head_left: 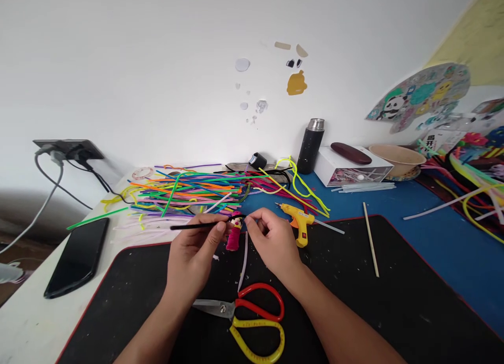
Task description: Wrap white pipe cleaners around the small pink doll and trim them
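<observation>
The left hand (191, 255) pinches a black pipe cleaner (192, 226) beside a pink doll (233, 239). The right hand (276, 244) clamps the cleaner's right end.

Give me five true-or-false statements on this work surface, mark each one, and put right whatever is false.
1. A small pink figure is between the left hand and the right hand. True.
2. The scissors have two blue handles. False: one handle is red, the other yellow.
3. The phone lies to the left of the black mat. True.
4. The yellow glue gun is gripped in the left hand. False: it lies unheld, just beyond the right hand.
5. The left hand holds a black stem. True.
</observation>
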Motion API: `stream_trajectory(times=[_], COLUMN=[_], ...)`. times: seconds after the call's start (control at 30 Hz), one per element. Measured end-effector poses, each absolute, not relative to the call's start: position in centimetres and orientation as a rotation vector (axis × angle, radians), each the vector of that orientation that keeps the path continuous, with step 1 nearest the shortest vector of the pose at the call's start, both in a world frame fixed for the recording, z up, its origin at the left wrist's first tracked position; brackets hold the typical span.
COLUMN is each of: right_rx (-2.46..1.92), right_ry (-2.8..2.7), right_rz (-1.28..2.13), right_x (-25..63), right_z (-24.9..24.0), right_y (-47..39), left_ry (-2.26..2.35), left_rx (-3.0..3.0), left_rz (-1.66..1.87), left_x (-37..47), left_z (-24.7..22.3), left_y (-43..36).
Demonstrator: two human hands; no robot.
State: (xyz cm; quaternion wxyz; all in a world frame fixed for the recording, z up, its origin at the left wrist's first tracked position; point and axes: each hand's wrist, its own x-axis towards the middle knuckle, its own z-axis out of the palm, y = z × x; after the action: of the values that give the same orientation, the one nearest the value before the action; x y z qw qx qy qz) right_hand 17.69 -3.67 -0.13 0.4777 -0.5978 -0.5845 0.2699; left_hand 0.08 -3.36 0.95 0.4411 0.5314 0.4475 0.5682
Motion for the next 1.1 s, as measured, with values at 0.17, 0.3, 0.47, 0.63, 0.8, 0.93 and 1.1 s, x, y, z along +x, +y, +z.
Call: stream_trajectory(times=[0.17,0.3,0.47,0.63,0.8,0.93,1.1], right_rx=[-1.381,-1.266,-1.266,-1.304,-1.294,-1.287,-1.295], right_ry=[-1.281,-1.197,-1.217,-1.399,-1.582,-1.589,-1.559], right_rz=[0.792,0.942,0.933,0.768,0.656,0.645,0.756], right_x=[17.7,17.6,17.9,17.8,17.3,17.2,17.4], right_z=[-0.7,-1.2,-0.7,-0.2,-0.4,-0.6,-0.6], right_y=[-3.4,-3.2,-3.3,-3.7,-4.1,-4.2,-4.1], left_ry=[0.880,0.734,0.970,1.088,1.031,1.016,1.052], left_rx=[1.887,2.078,1.774,1.335,1.320,1.277,1.243], left_rz=[1.274,1.128,1.318,1.336,1.100,1.012,0.944], left_x=[0.6,0.7,0.2,-0.2,-0.3,-0.3,-0.7], left_z=[0.9,0.3,0.6,1.6,1.8,1.7,1.3], left_y=[-4.0,-4.0,-4.0,-2.7,-1.9,-1.8,-1.5])
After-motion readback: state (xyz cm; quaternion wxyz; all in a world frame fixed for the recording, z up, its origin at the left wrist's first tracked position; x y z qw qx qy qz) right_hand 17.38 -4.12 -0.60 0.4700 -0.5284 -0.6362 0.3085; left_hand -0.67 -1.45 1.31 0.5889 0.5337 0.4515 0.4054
